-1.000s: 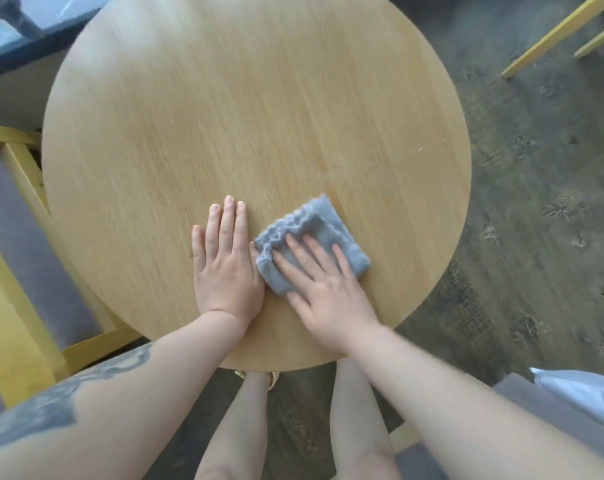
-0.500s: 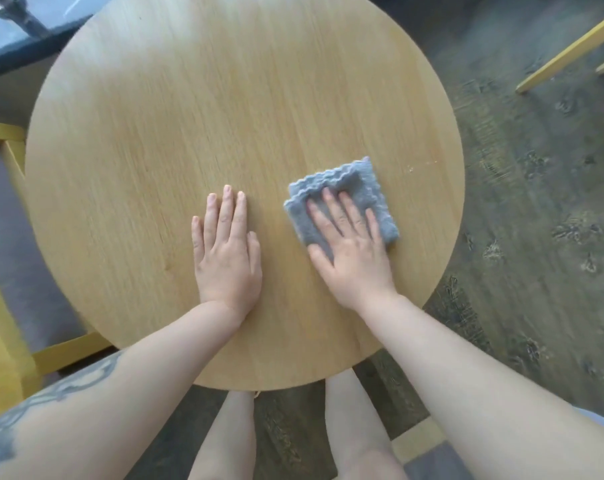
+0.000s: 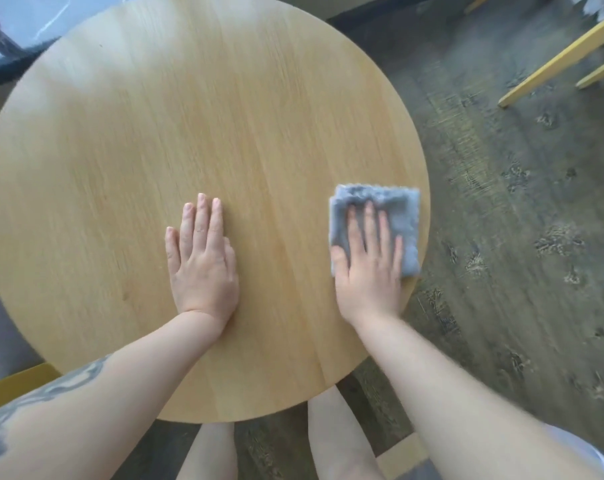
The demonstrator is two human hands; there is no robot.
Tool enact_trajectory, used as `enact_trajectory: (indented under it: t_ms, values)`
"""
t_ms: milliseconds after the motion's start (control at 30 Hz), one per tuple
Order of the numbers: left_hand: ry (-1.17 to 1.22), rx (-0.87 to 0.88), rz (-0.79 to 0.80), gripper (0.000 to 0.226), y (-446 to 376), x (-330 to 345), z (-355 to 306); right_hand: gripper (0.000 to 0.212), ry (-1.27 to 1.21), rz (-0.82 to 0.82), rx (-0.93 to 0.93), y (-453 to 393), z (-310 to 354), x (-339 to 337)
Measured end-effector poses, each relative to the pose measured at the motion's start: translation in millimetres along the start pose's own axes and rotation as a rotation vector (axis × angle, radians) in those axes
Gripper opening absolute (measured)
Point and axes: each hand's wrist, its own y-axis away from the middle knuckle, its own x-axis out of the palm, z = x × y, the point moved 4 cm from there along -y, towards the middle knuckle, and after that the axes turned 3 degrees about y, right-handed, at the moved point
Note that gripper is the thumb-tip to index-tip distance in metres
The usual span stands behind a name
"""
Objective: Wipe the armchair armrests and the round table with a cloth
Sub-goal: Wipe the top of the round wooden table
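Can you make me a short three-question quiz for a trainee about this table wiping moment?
1. True or false: the left hand lies flat on the bare round table.
2. Which hand presses the grey cloth? A) left B) right C) both
3. Fill in: the cloth sits near the table's ____ edge, as the person sees it.

Key: 1 true. 2 B, the right hand, fingers straight on the cloth. 3 right.
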Motion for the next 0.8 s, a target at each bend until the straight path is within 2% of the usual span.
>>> enact_trajectory:
  t_ms: [33, 67, 133, 200, 233, 267, 300, 400, 433, 467, 533, 600, 633, 667, 700, 800]
  values:
    - [0.025, 0.013, -0.004, 0.055, 1.3, -1.1, -2.3, 0.061, 0.0, -0.032, 0.084, 22.5, 1.2, 4.1]
    - [0.052, 0.04, -0.007, 0.055, 3.7, -1.5, -6.0, 0.062, 0.001, -0.029, 0.063, 46.7, 12.4, 8.8]
    - [0.095, 0.115, 0.009, 0.056, 11.9, 1.9, -18.5, 0.062, -0.018, 0.038, -0.212, 77.5, 38.7, 17.5]
    - [0.13, 0.153, 0.032, 0.055, 21.7, 8.7, -32.1, 0.06, -0.007, 0.097, -0.564, 61.1, 40.5, 12.2]
    - [0.141, 0.148, 0.037, 0.054, 25.0, 10.9, -37.7, 0.059, 0.017, 0.101, -0.652, 42.8, 29.6, 7.9]
    - [0.146, 0.141, 0.042, 0.054, 27.4, 13.1, -42.7, 0.059, 0.038, 0.085, -0.638, 22.6, 14.2, 4.3]
    - [0.144, 0.145, 0.056, 0.054, 29.2, 15.4, -48.6, 0.059, 0.035, 0.064, -0.513, 2.9, -5.1, -0.4]
    - [0.107, 0.225, 0.101, 0.054, 32.4, 26.4, -70.0, 0.06, -0.05, -0.025, 0.104, -6.0, -49.2, -4.7]
    - [0.091, 0.241, 0.103, 0.054, 32.9, 30.3, -76.4, 0.061, -0.046, -0.051, 0.197, 9.5, -45.3, -0.5]
    - [0.081, 0.239, 0.091, 0.054, 32.9, 33.3, -80.9, 0.062, -0.037, -0.056, 0.186, 27.1, -33.2, 3.4]
    - [0.092, 0.183, 0.057, 0.054, 31.6, 36.1, -82.8, 0.062, -0.048, -0.015, -0.072, 53.0, -3.8, 8.8]
    - [0.141, 0.125, 0.026, 0.053, 30.2, 35.7, -79.6, 0.059, -0.038, 0.061, -0.49, 45.7, 7.9, 5.2]
    - [0.157, 0.118, 0.014, 0.053, 29.7, 35.2, -78.4, 0.059, -0.008, 0.09, -0.641, 28.1, 1.5, 0.6]
    - [0.152, 0.126, 0.01, 0.052, 30.1, 35.3, -77.3, 0.06, 0.033, 0.086, -0.702, 7.3, -10.5, -3.3]
    - [0.132, 0.142, 0.016, 0.052, 31.3, 36.1, -77.2, 0.061, 0.059, 0.076, -0.646, -14.7, -26.3, -8.3]
    - [0.077, 0.133, 0.034, 0.052, 33.8, 37.8, -78.5, 0.062, -0.011, 0.023, -0.087, -43.6, -78.5, -20.5]
